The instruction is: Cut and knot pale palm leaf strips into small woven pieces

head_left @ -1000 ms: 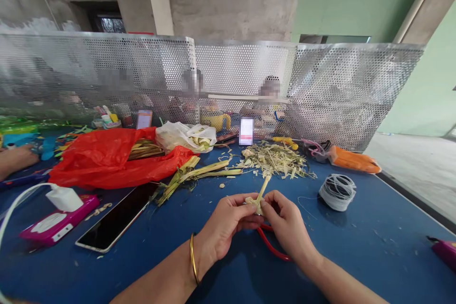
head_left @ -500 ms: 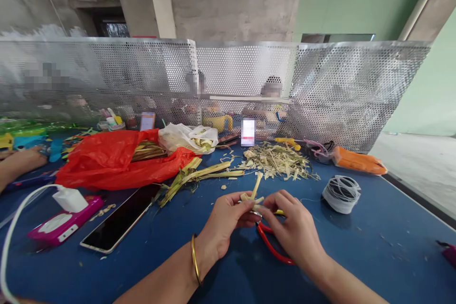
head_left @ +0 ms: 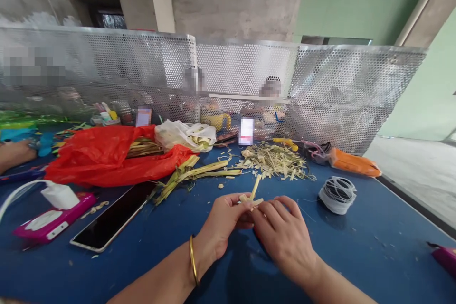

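Note:
My left hand (head_left: 223,221), with a gold bangle on its wrist, pinches a folded, cross-shaped piece of pale plant strip (head_left: 255,187) between thumb and fingers. One end of the strip points up and away from me. Close against it, my right hand (head_left: 285,230) has its fingers curled round the red-handled scissors (head_left: 260,236). Only a sliver of the red handle shows beneath that hand; the blades are hidden. Beyond the hands lies a heap of plant trimmings (head_left: 276,159). Longer dry stalks (head_left: 192,173) rest to its left.
A phone (head_left: 114,218) and a magenta power bank with a white plug (head_left: 55,216) lie left. Behind are a red plastic bag (head_left: 96,156) and a perforated metal screen (head_left: 245,66). A thread spool (head_left: 337,194) stands right. Another person's hand (head_left: 16,154) is far left.
My right hand has turned over, back upward, and closed round the scissors, hiding most of the red handle that hung in view before. The left hand keeps its pinch on the strip.

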Tool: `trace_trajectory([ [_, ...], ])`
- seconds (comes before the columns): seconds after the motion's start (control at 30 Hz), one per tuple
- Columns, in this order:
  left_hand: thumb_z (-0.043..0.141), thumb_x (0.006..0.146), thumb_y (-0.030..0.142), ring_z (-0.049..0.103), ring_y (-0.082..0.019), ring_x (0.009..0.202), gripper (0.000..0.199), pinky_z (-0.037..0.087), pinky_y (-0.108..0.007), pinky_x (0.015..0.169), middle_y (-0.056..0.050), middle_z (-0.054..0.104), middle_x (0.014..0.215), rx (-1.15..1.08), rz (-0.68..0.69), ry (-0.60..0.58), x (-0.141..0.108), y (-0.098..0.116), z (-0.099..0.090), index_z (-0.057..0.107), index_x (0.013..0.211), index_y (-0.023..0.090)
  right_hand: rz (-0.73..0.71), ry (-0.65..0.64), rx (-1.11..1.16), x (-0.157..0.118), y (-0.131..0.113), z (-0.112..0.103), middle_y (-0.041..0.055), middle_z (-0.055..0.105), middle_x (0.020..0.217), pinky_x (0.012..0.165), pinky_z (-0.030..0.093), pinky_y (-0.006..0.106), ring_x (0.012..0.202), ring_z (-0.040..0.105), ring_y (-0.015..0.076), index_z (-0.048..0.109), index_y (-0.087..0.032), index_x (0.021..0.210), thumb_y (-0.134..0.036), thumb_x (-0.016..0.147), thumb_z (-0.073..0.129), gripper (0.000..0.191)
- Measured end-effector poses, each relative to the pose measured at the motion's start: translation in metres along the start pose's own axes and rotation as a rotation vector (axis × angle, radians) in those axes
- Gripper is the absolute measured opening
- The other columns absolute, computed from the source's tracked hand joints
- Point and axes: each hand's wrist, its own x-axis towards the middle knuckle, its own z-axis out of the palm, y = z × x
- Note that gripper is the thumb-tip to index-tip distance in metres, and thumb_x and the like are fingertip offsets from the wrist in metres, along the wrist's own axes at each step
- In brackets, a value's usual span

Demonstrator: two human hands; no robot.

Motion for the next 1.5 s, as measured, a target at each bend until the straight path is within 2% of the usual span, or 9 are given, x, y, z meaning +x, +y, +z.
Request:
trace_trajectory([
  [0.13,0.080,0.058,0.029,0.055,-0.009,0.058,0.036,0.045,-0.020,0.058,0.000,0.064,0.068,-0.051,0.020,-0.006,0.001,-0.001,0.000,0.069,0.088,0.013,-0.054,-0.009,0.085,0.001,-0.002,0.001,0.0045,0.061,0.079,0.085,0.035,0.038,0.073,0.052,0.0183,0.060,-0.018,0.086,-0.013,0.095,0.034,0.028],
  [0.4,0.075,0.064,0.032,0.062,-0.014,0.059,0.037,0.046,-0.024,0.059,-0.003,0.068,0.072,0.108,0.056,0.009,-0.001,0.006,-0.003,0.068,0.095,0.013,0.252,-0.034,0.355,0.010,0.023,-0.010,0.0040,0.067,0.091,0.076,0.042,0.031,0.082,0.061,0.0167,0.061,-0.021,0.097,-0.021,0.092,0.049,0.013],
  [0.6,0.080,0.057,0.030,0.061,-0.014,0.056,0.040,0.046,-0.025,0.056,-0.002,0.065,0.064,0.085,0.012,0.034,0.001,0.006,-0.004,0.068,0.090,0.012,0.169,-0.059,0.286,0.008,0.025,-0.002,0.0002,0.065,0.072,0.089,0.038,0.035,0.067,0.060,0.0130,0.059,-0.019,0.081,-0.018,0.094,0.043,0.021],
  [0.8,0.081,0.056,0.029,0.057,-0.011,0.055,0.032,0.045,-0.023,0.057,-0.001,0.063,0.063,0.022,0.037,0.088,0.002,0.009,-0.006,0.071,0.080,0.012,-0.128,-0.039,0.167,0.008,0.029,-0.008,0.0065,0.067,0.101,0.095,0.040,0.038,0.094,0.061,0.0167,0.060,-0.020,0.105,-0.014,0.093,0.045,0.020],
  [0.93,0.078,0.057,0.028,0.053,-0.010,0.051,0.032,0.042,-0.022,0.052,0.001,0.061,0.056,0.097,0.062,0.080,0.003,0.006,-0.004,0.070,0.083,0.013,-0.177,-0.018,0.231,0.009,0.026,-0.012,0.0024,0.068,0.097,0.098,0.038,0.038,0.094,0.061,0.0144,0.062,-0.023,0.094,-0.013,0.092,0.046,0.020],
  [1.17,0.077,0.059,0.028,0.057,-0.012,0.050,0.023,0.042,-0.023,0.053,-0.002,0.066,0.058,0.182,0.097,-0.008,0.001,0.000,0.001,0.066,0.074,0.014,0.147,-0.002,0.457,0.011,0.023,-0.007,0.0049,0.067,0.094,0.093,0.041,0.038,0.091,0.062,0.0161,0.055,-0.021,0.082,-0.014,0.091,0.044,0.016],
  [1.27,0.077,0.061,0.031,0.059,-0.013,0.053,0.025,0.046,-0.025,0.057,-0.005,0.070,0.068,0.203,0.071,-0.046,0.000,-0.001,0.000,0.069,0.077,0.013,0.296,-0.086,0.421,0.009,0.025,-0.003,0.0015,0.063,0.078,0.074,0.044,0.029,0.075,0.060,0.0147,0.050,-0.021,0.075,-0.016,0.092,0.042,0.019],
  [1.37,0.075,0.064,0.031,0.061,-0.013,0.056,0.024,0.048,-0.025,0.059,-0.006,0.071,0.074,0.220,0.067,-0.090,0.001,-0.001,-0.001,0.071,0.080,0.014,0.383,-0.147,0.341,0.007,0.025,0.001,-0.0018,0.055,0.065,0.055,0.035,0.024,0.058,0.050,0.0133,0.044,-0.022,0.069,-0.021,0.092,0.040,0.022],
  [1.5,0.070,0.071,0.031,0.061,-0.012,0.057,0.022,0.048,-0.023,0.060,-0.006,0.071,0.075,0.266,0.086,-0.127,0.000,-0.002,-0.002,0.073,0.084,0.013,0.493,-0.214,0.409,0.005,0.023,0.004,-0.0034,0.052,0.061,0.051,0.029,0.023,0.053,0.045,0.0120,0.040,-0.022,0.069,-0.024,0.091,0.038,0.022],
])
